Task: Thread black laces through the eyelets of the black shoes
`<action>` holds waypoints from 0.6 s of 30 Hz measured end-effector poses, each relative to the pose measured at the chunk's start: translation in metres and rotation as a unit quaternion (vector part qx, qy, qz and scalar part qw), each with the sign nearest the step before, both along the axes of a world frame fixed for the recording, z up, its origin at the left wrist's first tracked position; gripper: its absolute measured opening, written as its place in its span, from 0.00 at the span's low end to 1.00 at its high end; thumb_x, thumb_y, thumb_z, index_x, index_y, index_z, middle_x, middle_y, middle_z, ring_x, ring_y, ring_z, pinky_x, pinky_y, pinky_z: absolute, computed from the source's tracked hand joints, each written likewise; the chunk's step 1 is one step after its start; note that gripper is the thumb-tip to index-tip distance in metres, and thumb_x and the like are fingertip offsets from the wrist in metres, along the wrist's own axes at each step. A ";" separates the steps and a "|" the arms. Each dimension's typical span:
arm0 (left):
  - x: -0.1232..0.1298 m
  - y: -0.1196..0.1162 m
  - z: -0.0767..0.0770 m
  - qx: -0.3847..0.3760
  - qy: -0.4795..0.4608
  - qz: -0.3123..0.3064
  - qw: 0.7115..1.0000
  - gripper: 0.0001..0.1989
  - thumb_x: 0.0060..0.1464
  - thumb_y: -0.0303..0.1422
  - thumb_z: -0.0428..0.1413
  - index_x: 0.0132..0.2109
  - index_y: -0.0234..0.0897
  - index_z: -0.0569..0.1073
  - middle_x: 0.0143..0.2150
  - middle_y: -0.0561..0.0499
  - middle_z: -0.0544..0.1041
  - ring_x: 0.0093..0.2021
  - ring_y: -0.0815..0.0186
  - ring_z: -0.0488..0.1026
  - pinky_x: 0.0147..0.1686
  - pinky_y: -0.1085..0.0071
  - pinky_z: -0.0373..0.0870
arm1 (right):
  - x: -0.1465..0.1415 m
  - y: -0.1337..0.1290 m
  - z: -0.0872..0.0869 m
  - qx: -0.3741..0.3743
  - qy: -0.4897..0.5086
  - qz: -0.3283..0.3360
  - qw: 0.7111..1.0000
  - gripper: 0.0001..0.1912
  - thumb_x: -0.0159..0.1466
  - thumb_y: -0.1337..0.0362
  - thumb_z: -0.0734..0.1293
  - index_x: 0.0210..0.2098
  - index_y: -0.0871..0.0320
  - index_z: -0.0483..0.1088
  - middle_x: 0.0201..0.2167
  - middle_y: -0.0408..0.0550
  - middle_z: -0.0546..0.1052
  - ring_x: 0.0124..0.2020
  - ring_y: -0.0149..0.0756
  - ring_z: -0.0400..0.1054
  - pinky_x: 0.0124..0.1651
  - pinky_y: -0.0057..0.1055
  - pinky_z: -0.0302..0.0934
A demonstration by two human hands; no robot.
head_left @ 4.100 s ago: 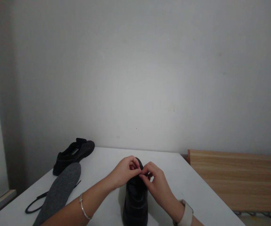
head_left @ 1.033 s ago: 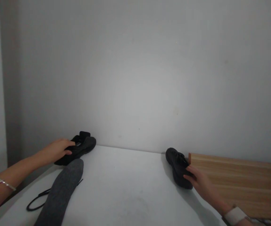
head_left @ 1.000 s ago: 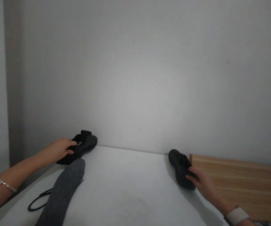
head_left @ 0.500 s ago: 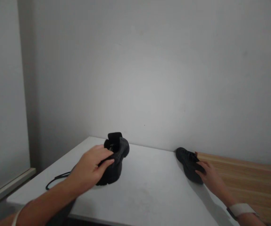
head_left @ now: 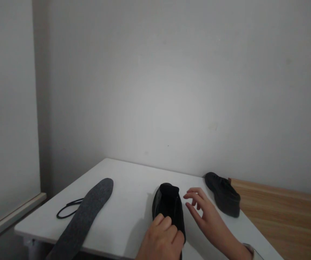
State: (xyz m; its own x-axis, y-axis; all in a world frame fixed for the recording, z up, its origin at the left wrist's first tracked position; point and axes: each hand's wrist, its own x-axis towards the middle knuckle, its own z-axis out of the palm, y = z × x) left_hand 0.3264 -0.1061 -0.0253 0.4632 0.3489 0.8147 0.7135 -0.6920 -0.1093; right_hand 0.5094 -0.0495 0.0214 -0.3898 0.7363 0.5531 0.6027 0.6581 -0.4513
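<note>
My left hand (head_left: 162, 238) is closed on the heel end of a black shoe (head_left: 169, 198), whose toe points away from me and whose opening faces up. The shoe's near end is hidden by the hand. Just right of it, my right hand (head_left: 201, 209) is in the air with fingers apart and curved, holding nothing. A second black shoe (head_left: 226, 196), laced, rests at the table's far right. To the left lies a dark grey insole (head_left: 90, 206), reaching past the table's near edge. A looped black shoelace (head_left: 63, 213) sits beside it.
The white table (head_left: 134, 180) stands against a grey wall (head_left: 166, 90). A wood-grain surface (head_left: 285, 213) adjoins on the right. At the left is a pale panel (head_left: 8, 108) with a ledge along its base.
My left hand has brought its shoe right and nearer to me, turning it toe-away and uncovering the insole. My right hand has let go of the other shoe and moved left.
</note>
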 end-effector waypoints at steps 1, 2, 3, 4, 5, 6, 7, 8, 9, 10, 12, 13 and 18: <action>0.007 0.002 -0.003 0.000 0.003 0.006 1.000 0.06 0.53 0.28 0.55 0.28 0.37 0.67 0.21 0.50 0.68 0.26 0.63 0.64 0.26 0.63 0.60 | -0.008 -0.004 0.000 -0.014 0.015 0.015 1.000 0.10 0.66 0.62 0.58 0.43 0.55 0.67 0.43 0.51 0.69 0.35 0.36 0.67 0.38 0.34 0.66; 0.012 0.003 -0.005 -0.007 0.007 0.013 1.000 0.05 0.52 0.29 0.56 0.29 0.37 0.68 0.22 0.50 0.69 0.27 0.62 0.65 0.27 0.63 0.62 | -0.014 -0.006 0.001 -0.025 0.030 0.023 0.999 0.10 0.67 0.62 0.57 0.43 0.55 0.67 0.41 0.50 0.70 0.35 0.36 0.67 0.38 0.34 0.66; 0.015 0.003 -0.004 -0.021 0.010 0.016 1.000 0.05 0.53 0.31 0.56 0.30 0.38 0.69 0.23 0.50 0.70 0.28 0.61 0.66 0.29 0.62 0.65 | -0.017 -0.008 0.000 -0.034 0.044 0.024 0.998 0.10 0.68 0.62 0.56 0.43 0.55 0.66 0.39 0.50 0.70 0.36 0.36 0.67 0.38 0.33 0.65; 0.014 0.003 -0.002 -0.038 0.016 0.012 0.999 0.04 0.53 0.33 0.57 0.32 0.39 0.70 0.24 0.49 0.72 0.29 0.60 0.68 0.31 0.61 0.67 | -0.018 -0.009 0.000 -0.041 0.056 0.021 0.997 0.10 0.68 0.62 0.55 0.42 0.55 0.66 0.38 0.49 0.70 0.36 0.36 0.67 0.38 0.33 0.65; 0.011 0.001 0.002 -0.051 0.023 0.000 0.998 0.06 0.53 0.37 0.57 0.36 0.40 0.71 0.27 0.48 0.74 0.31 0.59 0.69 0.33 0.61 0.69 | -0.017 -0.010 0.000 -0.048 0.064 0.016 0.997 0.09 0.68 0.62 0.55 0.42 0.56 0.66 0.38 0.49 0.70 0.36 0.37 0.68 0.39 0.34 0.65; 0.002 -0.001 0.007 -0.065 0.030 -0.012 0.997 0.10 0.53 0.40 0.58 0.40 0.41 0.72 0.30 0.47 0.76 0.33 0.58 0.71 0.36 0.60 0.71 | -0.015 -0.011 0.000 -0.053 0.069 0.011 0.996 0.09 0.67 0.62 0.56 0.41 0.56 0.66 0.38 0.49 0.71 0.36 0.37 0.68 0.39 0.34 0.65; -0.010 -0.004 0.011 -0.064 0.048 -0.037 0.996 0.15 0.53 0.42 0.57 0.47 0.43 0.72 0.36 0.45 0.78 0.36 0.57 0.72 0.39 0.61 0.73 | -0.011 -0.012 0.000 -0.055 0.071 0.006 0.996 0.09 0.67 0.61 0.57 0.41 0.55 0.66 0.38 0.49 0.71 0.36 0.37 0.68 0.38 0.34 0.65; -0.026 -0.008 0.014 -0.077 0.051 -0.024 0.995 0.22 0.52 0.44 0.57 0.53 0.44 0.69 0.43 0.44 0.78 0.43 0.55 0.73 0.45 0.60 0.72 | -0.007 -0.014 -0.001 -0.054 0.071 0.002 0.996 0.09 0.67 0.61 0.57 0.41 0.55 0.67 0.38 0.49 0.71 0.36 0.37 0.68 0.38 0.33 0.65; -0.046 -0.013 0.015 -0.104 0.061 0.005 0.993 0.28 0.51 0.45 0.58 0.59 0.46 0.65 0.50 0.43 0.76 0.49 0.54 0.72 0.50 0.59 0.71 | -0.002 -0.016 -0.001 -0.051 0.070 -0.003 0.996 0.09 0.66 0.60 0.58 0.41 0.55 0.67 0.38 0.49 0.72 0.36 0.37 0.68 0.38 0.33 0.65; -0.068 -0.018 0.014 -0.142 0.072 0.042 0.986 0.34 0.49 0.46 0.59 0.63 0.50 0.61 0.56 0.45 0.72 0.54 0.53 0.69 0.54 0.58 0.69 | 0.003 -0.019 -0.001 -0.046 0.068 -0.008 0.997 0.10 0.66 0.60 0.58 0.42 0.55 0.67 0.38 0.50 0.72 0.35 0.37 0.68 0.38 0.33 0.65; -0.113 -0.029 0.005 -0.215 0.113 0.139 0.960 0.48 0.40 0.44 0.65 0.66 0.55 0.52 0.65 0.48 0.63 0.62 0.49 0.62 0.56 0.53 0.66 | 0.013 -0.026 -0.001 -0.037 0.066 -0.017 0.997 0.11 0.66 0.59 0.58 0.41 0.54 0.68 0.39 0.50 0.72 0.36 0.38 0.69 0.38 0.33 0.66; -0.135 -0.034 -0.002 -0.241 0.128 0.190 0.943 0.55 0.33 0.43 0.67 0.67 0.54 0.49 0.67 0.47 0.58 0.64 0.45 0.57 0.58 0.48 0.62 | 0.018 -0.030 0.000 -0.034 0.067 -0.021 0.997 0.11 0.66 0.58 0.58 0.41 0.54 0.69 0.39 0.50 0.72 0.36 0.38 0.69 0.38 0.33 0.66; -0.199 -0.056 -0.036 -0.270 0.168 0.398 0.861 0.46 0.39 0.24 0.60 0.65 0.46 0.56 0.68 0.46 0.54 0.67 0.42 0.46 0.62 0.41 0.48 | 0.028 -0.056 0.003 -0.050 0.085 -0.032 0.995 0.12 0.65 0.55 0.60 0.36 0.53 0.71 0.36 0.50 0.74 0.38 0.41 0.69 0.38 0.32 0.67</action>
